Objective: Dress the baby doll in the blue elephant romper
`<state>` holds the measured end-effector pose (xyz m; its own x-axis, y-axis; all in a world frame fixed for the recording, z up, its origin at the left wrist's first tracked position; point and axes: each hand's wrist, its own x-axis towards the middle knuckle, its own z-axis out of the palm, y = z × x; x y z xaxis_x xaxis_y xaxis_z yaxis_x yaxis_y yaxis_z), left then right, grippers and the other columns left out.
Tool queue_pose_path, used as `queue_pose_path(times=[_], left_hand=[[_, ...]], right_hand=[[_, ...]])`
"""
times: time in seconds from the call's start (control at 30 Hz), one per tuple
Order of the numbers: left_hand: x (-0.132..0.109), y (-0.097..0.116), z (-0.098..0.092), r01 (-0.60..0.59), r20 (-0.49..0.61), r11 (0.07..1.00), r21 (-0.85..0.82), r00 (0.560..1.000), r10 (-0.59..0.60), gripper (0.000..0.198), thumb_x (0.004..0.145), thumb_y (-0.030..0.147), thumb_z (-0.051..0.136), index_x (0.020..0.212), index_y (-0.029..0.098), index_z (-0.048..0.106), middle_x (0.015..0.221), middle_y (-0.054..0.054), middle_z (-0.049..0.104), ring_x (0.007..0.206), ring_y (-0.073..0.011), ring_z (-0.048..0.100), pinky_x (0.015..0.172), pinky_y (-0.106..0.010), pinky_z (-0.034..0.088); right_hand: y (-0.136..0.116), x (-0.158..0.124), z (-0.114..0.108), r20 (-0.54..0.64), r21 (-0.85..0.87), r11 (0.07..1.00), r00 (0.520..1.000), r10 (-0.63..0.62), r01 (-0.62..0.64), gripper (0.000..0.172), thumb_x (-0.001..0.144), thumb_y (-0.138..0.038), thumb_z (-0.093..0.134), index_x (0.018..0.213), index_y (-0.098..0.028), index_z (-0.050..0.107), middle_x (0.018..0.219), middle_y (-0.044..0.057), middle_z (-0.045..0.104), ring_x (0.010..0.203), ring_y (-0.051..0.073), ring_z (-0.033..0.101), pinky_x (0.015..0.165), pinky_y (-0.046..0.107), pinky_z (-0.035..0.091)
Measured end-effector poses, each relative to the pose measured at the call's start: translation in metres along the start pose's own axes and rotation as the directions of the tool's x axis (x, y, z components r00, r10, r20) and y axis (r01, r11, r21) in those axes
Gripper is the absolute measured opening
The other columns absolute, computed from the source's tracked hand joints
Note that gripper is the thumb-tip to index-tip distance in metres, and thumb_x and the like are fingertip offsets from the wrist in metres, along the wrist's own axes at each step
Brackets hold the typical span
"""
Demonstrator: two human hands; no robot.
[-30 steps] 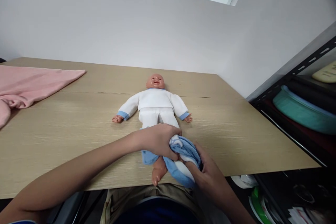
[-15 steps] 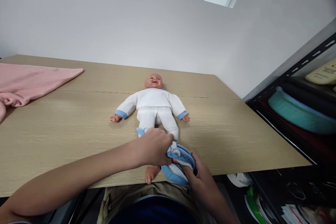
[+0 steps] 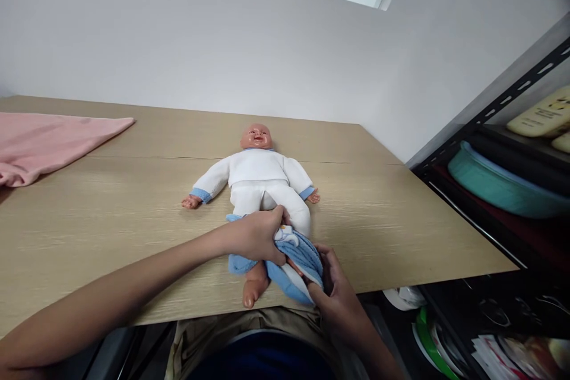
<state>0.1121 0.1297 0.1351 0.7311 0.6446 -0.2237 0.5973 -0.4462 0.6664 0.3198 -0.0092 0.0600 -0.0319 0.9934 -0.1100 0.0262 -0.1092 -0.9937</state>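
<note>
A baby doll (image 3: 258, 166) lies on its back with its head away from me, in a white top with blue cuffs. Blue and white pants (image 3: 297, 247) are bunched around its lower legs. One bare doll foot (image 3: 255, 286) sticks out at the near end; the other is mostly covered by cloth. My left hand (image 3: 260, 236) is closed over the upper part of the pants at the doll's leg on the right. My right hand (image 3: 335, 286) pinches the pant leg at its opening, thumb inside the edge. Some fingertips are hidden by the cloth.
The doll is on a wooden table (image 3: 133, 214), feet near its front edge. A pink cloth (image 3: 53, 142) lies at the far left. Black shelving on the right holds a teal basin (image 3: 503, 184) and a yellowish bottle (image 3: 541, 116). A pale wall (image 3: 200, 47) rises behind the table.
My left hand has shifted up a little along the doll's leg, and its thumb side now shows. The doll's leg on the right bends more, and more of the bare foot shows.
</note>
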Motion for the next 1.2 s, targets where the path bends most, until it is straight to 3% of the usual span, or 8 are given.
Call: queue_pose_path(times=[0.23, 0.37, 0.53, 0.7, 0.83, 1.0, 1.13, 1.2], left_hand=[[-0.001, 0.006, -0.009, -0.022, 0.010, 0.993, -0.117, 1.000, 0.023, 0.067, 0.065, 0.037, 0.086, 0.125, 0.020, 0.059, 0.105, -0.002, 0.070, 0.094, -0.0261, 0.068, 0.075, -0.032, 0.049], [0.001, 0.000, -0.020, -0.159, 0.021, 0.979, -0.126, 0.986, 0.163, 0.051, 0.071, 0.030, 0.084, 0.117, 0.021, 0.066, 0.095, 0.003, 0.065, 0.085, -0.0195, 0.063, 0.071, -0.027, 0.044], [0.007, -0.011, -0.032, -0.336, 0.071, 0.937, -0.097, 0.937, 0.343, 0.021, 0.083, 0.035, 0.082, 0.089, 0.019, 0.070, 0.081, 0.003, 0.062, 0.078, -0.0170, 0.057, 0.069, -0.027, 0.040], [0.011, -0.012, -0.036, -0.384, 0.082, 0.913, -0.139, 0.914, 0.397, 0.037, 0.091, 0.054, 0.078, 0.091, 0.018, 0.074, 0.083, -0.001, 0.066, 0.081, -0.0191, 0.057, 0.075, -0.029, 0.042], [0.010, -0.008, -0.035, -0.318, 0.070, 0.932, -0.171, 0.940, 0.334, 0.045, 0.088, 0.062, 0.080, 0.092, 0.018, 0.070, 0.079, 0.004, 0.061, 0.073, -0.0153, 0.052, 0.069, -0.027, 0.039], [0.007, -0.001, -0.028, -0.189, -0.106, 0.981, 0.043, 0.975, 0.193, 0.056, 0.080, 0.072, 0.084, 0.091, 0.021, 0.063, 0.071, 0.005, 0.055, 0.069, -0.0175, 0.052, 0.063, -0.029, 0.034], [-0.001, -0.003, -0.035, -0.093, -0.233, 0.951, 0.296, 0.958, 0.166, 0.066, 0.080, 0.078, 0.080, 0.106, 0.021, 0.060, 0.085, -0.003, 0.066, 0.078, -0.0255, 0.062, 0.067, -0.031, 0.038], [-0.007, -0.008, -0.049, -0.021, -0.180, 0.938, 0.345, 0.980, 0.088, 0.064, 0.080, 0.076, 0.081, 0.103, 0.019, 0.061, 0.086, -0.005, 0.069, 0.078, -0.0265, 0.063, 0.065, -0.031, 0.038]], right_hand=[[0.015, 0.007, -0.010, -0.158, -0.020, 0.990, 0.977, -0.141, 0.140, 0.057, 0.084, -0.043, 0.090, 0.128, -0.028, 0.058, 0.128, 0.011, 0.074, 0.120, 0.028, 0.073, 0.103, 0.039, 0.060], [0.013, 0.018, -0.018, -0.152, -0.161, 0.961, 0.956, -0.250, 0.226, 0.060, 0.086, -0.036, 0.086, 0.139, -0.028, 0.060, 0.132, 0.010, 0.074, 0.122, 0.028, 0.072, 0.105, 0.040, 0.059], [-0.008, 0.039, -0.041, 0.051, -0.400, 0.840, 0.923, -0.381, 0.368, 0.024, 0.097, -0.038, 0.075, 0.117, -0.025, 0.076, 0.131, 0.011, 0.072, 0.130, 0.032, 0.065, 0.114, 0.045, 0.052], [-0.034, 0.066, -0.061, 0.354, -0.228, 0.951, 0.928, -0.118, 0.208, 0.039, 0.097, -0.046, 0.076, 0.129, -0.024, 0.071, 0.145, 0.010, 0.062, 0.135, 0.030, 0.062, 0.112, 0.041, 0.051], [-0.047, 0.089, -0.066, 0.447, -0.214, 0.944, 0.884, -0.134, 0.251, 0.065, 0.084, -0.062, 0.086, 0.132, -0.024, 0.064, 0.126, 0.007, 0.065, 0.121, 0.029, 0.063, 0.104, 0.040, 0.052], [-0.060, 0.107, -0.053, 0.418, -0.268, 0.827, 0.833, -0.363, 0.495, 0.057, 0.091, -0.079, 0.067, 0.091, -0.022, 0.062, 0.112, 0.007, 0.059, 0.107, 0.026, 0.057, 0.098, 0.039, 0.050], [-0.058, 0.132, -0.040, 0.254, -0.193, 0.937, 0.937, -0.238, 0.291, 0.049, 0.097, -0.072, 0.065, 0.090, -0.026, 0.050, 0.076, -0.005, 0.049, 0.066, 0.015, 0.044, 0.061, 0.027, 0.040], [-0.055, 0.147, -0.038, 0.222, -0.168, 0.965, 0.961, -0.163, 0.203, 0.053, 0.093, -0.079, 0.064, 0.093, -0.028, 0.049, 0.066, -0.009, 0.041, 0.056, 0.013, 0.034, 0.052, 0.025, 0.030]])
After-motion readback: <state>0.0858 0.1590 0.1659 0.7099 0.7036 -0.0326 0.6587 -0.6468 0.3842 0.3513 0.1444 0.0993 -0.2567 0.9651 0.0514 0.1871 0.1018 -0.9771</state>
